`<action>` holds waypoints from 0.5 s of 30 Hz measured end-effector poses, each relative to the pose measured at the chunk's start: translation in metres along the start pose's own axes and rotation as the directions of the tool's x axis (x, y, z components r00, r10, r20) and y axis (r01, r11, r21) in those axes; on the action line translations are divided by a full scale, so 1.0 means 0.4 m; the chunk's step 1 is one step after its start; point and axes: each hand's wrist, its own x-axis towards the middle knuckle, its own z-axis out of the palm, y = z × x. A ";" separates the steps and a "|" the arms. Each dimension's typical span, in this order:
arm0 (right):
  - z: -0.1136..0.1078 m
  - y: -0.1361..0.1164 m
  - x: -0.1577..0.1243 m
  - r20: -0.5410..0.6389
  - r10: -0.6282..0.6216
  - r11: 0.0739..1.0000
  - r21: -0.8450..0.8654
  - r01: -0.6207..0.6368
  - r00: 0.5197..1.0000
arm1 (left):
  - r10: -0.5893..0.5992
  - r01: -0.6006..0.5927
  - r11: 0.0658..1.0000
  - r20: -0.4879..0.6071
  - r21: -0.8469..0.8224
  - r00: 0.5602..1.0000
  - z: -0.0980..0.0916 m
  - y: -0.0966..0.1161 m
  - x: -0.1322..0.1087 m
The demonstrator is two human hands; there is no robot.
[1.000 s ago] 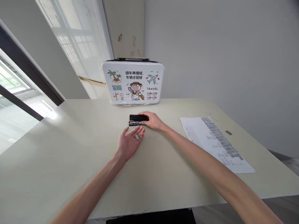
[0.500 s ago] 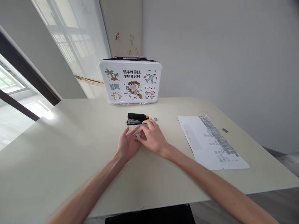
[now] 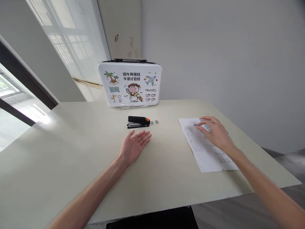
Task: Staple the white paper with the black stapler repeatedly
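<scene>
My left hand (image 3: 132,147) rests palm up on the table, fingers stretched out and nothing in it. Just beyond its fingertips lies a black stapler (image 3: 138,122) with an orange button. Over the far part of a white sheet of paper (image 3: 194,144), my right hand (image 3: 215,133) is slightly blurred. Its thumb and fingers pinch a small grey strip of staples (image 3: 195,125). More grey staple strips (image 3: 206,127) line the sheet's right side, mostly hidden by this hand. Two loose staple strips (image 3: 156,121) lie right of the stapler.
A white carry case (image 3: 130,84) with cartoon prints, wrapped in clear plastic, stands at the back of the table (image 3: 166,187). Behind it is a grey wall (image 3: 214,57). A black seat (image 3: 154,219) shows below the front edge.
My right hand has moved right from my left palm to above the paper, carrying a staple strip. The left palm no longer holds a strip, and its fingers now lie fully in view.
</scene>
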 end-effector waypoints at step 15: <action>-0.102 0.298 -0.149 -0.037 0.239 0.926 -0.292 -0.239 0.970 | -0.007 0.007 1.000 0.003 0.016 1.000 0.005 0.008 0.006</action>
